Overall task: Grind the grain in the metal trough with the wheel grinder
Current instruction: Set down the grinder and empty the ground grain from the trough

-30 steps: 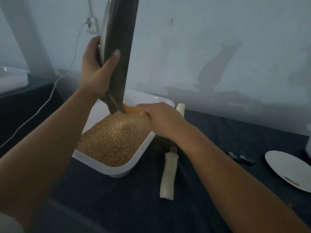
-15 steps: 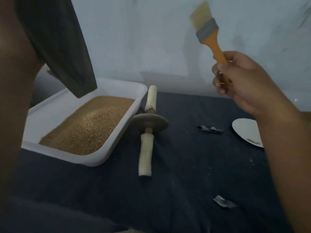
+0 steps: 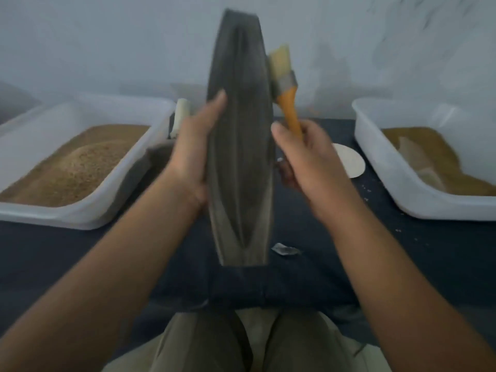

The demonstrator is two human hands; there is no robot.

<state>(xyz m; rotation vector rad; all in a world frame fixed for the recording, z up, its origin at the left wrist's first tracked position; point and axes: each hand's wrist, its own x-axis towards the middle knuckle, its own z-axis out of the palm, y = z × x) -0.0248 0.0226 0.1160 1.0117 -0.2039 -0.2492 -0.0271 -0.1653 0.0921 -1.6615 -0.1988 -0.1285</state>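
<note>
Both hands are busy: the left hand (image 3: 193,157) is gripping the metal trough (image 3: 241,130) upright, swung from the left tub (image 3: 80,221) to centre above the worktop (image 3: 402,264); the right hand (image 3: 306,159) is clutching the brush (image 3: 284,76) at its rim. Emptied, it is probably awaiting its next load.

We take this for a makeshift grain-working corner; bare pale wall (image 3: 107,49); dark cloth (image 3: 402,264) spread flat; white plastic tubs (image 3: 88,224) holding grain (image 3: 80,167).
</note>
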